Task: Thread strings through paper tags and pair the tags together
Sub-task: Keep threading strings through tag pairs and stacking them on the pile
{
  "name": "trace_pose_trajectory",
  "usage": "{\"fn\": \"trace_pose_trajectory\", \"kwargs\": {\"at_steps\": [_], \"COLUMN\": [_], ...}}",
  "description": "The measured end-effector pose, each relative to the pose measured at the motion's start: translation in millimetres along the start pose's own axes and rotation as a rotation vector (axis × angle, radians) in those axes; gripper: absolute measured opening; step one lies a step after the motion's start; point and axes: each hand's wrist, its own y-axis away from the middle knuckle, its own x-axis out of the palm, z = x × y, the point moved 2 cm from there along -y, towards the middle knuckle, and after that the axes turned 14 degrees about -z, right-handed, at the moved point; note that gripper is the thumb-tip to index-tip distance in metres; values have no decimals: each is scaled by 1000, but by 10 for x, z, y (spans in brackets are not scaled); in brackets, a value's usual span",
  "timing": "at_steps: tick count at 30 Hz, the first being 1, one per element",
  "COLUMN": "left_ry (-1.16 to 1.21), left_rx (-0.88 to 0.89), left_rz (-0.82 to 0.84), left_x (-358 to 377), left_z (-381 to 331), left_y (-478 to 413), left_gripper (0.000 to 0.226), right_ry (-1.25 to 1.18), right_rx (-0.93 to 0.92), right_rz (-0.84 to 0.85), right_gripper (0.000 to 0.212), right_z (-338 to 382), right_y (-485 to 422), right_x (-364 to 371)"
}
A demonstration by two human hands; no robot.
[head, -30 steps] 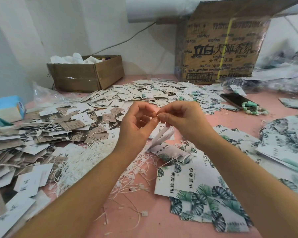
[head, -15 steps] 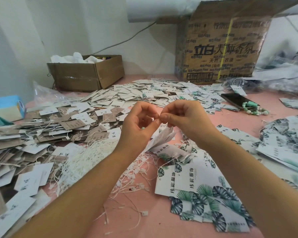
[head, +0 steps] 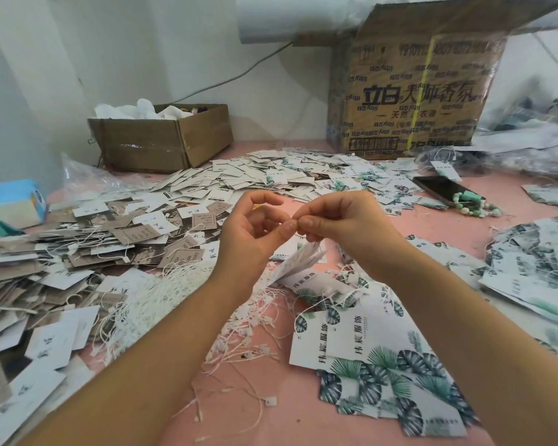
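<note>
packing workroom | tag heaps (head: 264, 175) | cardboard boxes (head: 409, 101)

Two cardboard boxes (head: 161, 140) (head: 409, 101); one phone (head: 438, 188); one bracelet (head: 474, 206); one tissue pack (head: 10, 201); tags (head: 271, 175), strings (head: 174, 284) uncountable

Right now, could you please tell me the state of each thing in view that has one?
Left hand: fingers curled, thumb tip at the other hand's fingertips; grip unclear.
Right hand: pinching the held tags, which hang tilted.
Small box: open, holding white material.
Large box: top flap raised.
Phone: lying flat, screen dark.
Loose strings: heaped on the table.
</note>
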Motion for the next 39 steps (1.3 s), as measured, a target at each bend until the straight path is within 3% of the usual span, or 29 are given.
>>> {"fn": "trace_pose_trajectory", "kwargs": {"at_steps": [5,9,11,13,18,22,26,30,33,39], "left_ry": [43,-52,-125,-241,-547,-471,-242,-35,95,202], "left_rx": [-72,-85,-77,-48,165,228,68,-26,-99,-199], "left_rz": [10,34,83,165,259,175,89,-65,-149,-269], "left_x": [-11,8,32,50,76,58,41,57,35,27], "left_z": [33,52,61,76,146,129,101,60,48,57], "left_y": [-20,1,42,77,152,142,113,50,3,-22], "left_gripper": [34,36,53,72,69,45,39,28,26,25], "right_ry": [-80,-70,-37,-21,-128,-262,-216,-14,53,-48], "right_rx": [69,68,40,18,15,34,102,280,301,321], "right_rz": [35,74,82,63,-68,-194,-277,-65,110,174], "right_gripper": [17,22,23,23,24,24,21,19,19,20], "right_z": [-2,26,51,75,120,112,-35,-252,-286,-245], "right_y": [4,17,26,34,3,-53,-89,-48,-3,28], "right_x": [16,48,70,85,44,-38,-160,-118,6,69]}}
